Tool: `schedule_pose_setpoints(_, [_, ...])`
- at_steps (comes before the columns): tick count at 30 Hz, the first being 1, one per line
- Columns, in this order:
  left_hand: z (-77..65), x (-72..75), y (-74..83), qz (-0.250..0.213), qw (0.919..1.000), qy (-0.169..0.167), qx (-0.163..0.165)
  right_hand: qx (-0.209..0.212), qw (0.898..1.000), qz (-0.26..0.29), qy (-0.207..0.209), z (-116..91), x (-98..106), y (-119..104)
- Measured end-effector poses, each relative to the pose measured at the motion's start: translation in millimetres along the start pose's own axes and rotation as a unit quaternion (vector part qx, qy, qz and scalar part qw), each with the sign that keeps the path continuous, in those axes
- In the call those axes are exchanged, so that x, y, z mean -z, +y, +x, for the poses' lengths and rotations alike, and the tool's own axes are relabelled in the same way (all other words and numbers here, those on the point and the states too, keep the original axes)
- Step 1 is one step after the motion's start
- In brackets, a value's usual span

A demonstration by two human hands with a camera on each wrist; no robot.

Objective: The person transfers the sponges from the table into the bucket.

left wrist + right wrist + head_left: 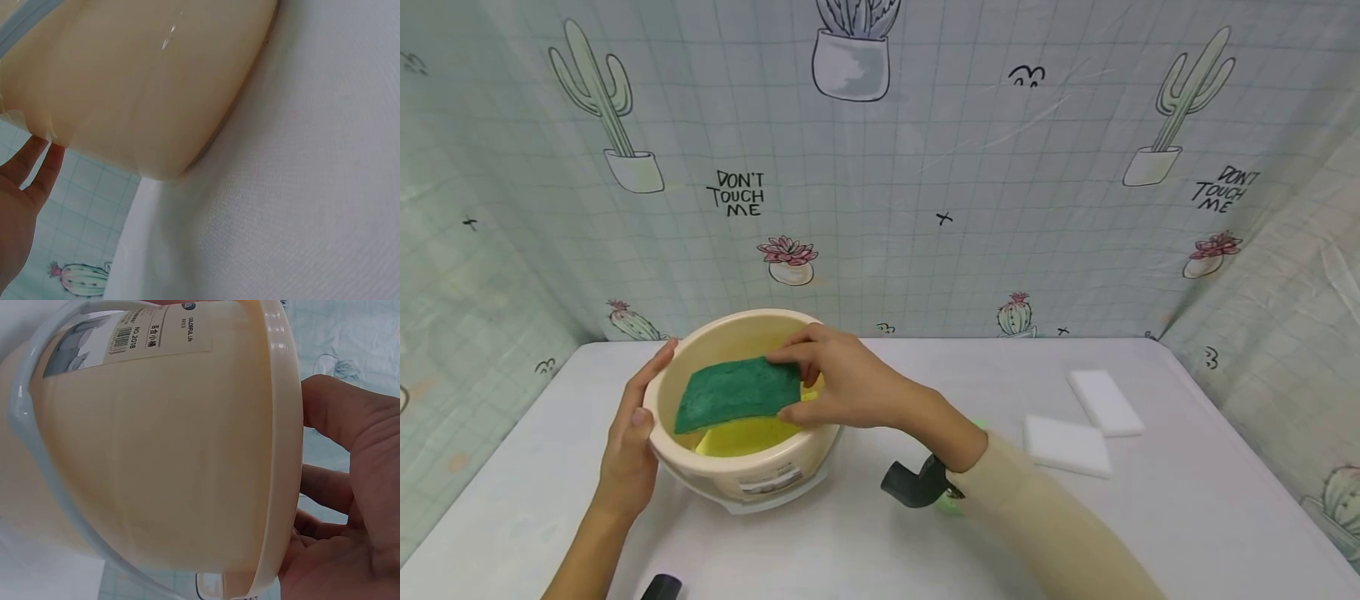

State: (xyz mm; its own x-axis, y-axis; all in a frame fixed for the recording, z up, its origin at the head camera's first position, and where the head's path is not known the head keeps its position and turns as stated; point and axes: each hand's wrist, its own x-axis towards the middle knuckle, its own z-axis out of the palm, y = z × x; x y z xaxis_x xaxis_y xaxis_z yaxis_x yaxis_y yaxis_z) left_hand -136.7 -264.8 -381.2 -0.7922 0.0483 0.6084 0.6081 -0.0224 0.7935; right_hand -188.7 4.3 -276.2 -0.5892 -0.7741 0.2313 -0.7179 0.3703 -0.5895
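Note:
A cream plastic bucket (737, 462) with a pale handle (59, 487) stands on the left part of the table. My left hand (628, 454) holds its left side at the rim, with the thumb nearer me; in the left wrist view two fingers touch the bucket wall (137, 94). Over the bucket's mouth, my right hand (842, 379) pinches the right end of a green scouring sponge (737, 392). Yellow material (748, 437) shows below the green face inside the bucket; whether it is one piece with it I cannot tell. In the right wrist view the bucket rim hides the sponge.
Two white sponge-like blocks (1066, 446) (1105, 402) lie at the right of the table, their corners close together. Something light green (950, 504) is partly hidden under the right forearm. A cactus-print curtain (880, 183) hangs behind the table.

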Motion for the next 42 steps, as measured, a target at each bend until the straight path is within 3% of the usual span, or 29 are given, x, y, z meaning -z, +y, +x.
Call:
schedule_pose_setpoints(4, [0.2,1.2,-1.5,0.013,0.9998,-0.007,-0.015,0.000,1.000,0.007,-0.004,3.4,-2.2,-1.4])
schedule_pose_setpoints(27, [0.7,1.1,-2.5,-0.004,0.9999,-0.007,-0.011,-0.027,0.999,0.020,-0.013,5.8,-0.8,-5.6])
schedule_pose_setpoints(42, [-0.1,2.4,-2.6,0.005,1.0000,0.000,-0.003,-0.007,1.000,0.019,-0.024,5.9,2.9,-2.2])
